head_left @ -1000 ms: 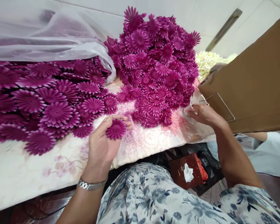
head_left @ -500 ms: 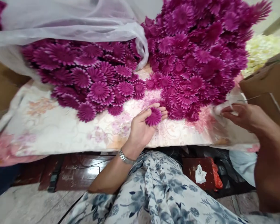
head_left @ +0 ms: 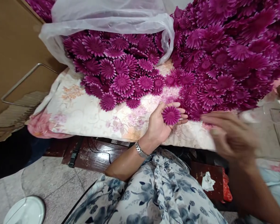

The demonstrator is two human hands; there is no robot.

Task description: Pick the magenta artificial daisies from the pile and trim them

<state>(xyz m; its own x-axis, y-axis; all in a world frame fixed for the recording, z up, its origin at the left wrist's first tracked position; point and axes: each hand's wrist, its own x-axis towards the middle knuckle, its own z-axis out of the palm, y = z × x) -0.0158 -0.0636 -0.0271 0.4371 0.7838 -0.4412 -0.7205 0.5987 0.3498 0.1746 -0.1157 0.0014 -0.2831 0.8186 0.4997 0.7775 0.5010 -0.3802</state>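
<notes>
My left hand (head_left: pixel 160 126) is palm up above the cloth, thumb and fingers around the edge of a magenta artificial flower head (head_left: pixel 171 115). The flower lies face up in the palm, its small centre showing. My right hand (head_left: pixel 233 137) is over the cloth's right side, beside the larger flower pile, and is smeared by motion. Whether its fingers hold anything is hidden by the blur. A big heap of loose magenta flower heads (head_left: pixel 224 62) rises behind both hands. More flower heads (head_left: pixel 121 82) spill from a whitish plastic bag (head_left: pixel 107 26) on the left.
The floral-patterned cloth (head_left: pixel 84 119) covers the work surface. At the right is a clear plastic piece (head_left: pixel 263 133) near a bent wire. A cardboard box (head_left: pixel 16 46) with a metal handle stands at left. A dark red bench (head_left: pixel 91 155) shows below, and a white round object (head_left: pixel 25 211) sits on the floor.
My right hand has moved left from the clear plastic toward my left hand. The left hand still holds the flower head. The view has shifted left, showing more of the left-hand box.
</notes>
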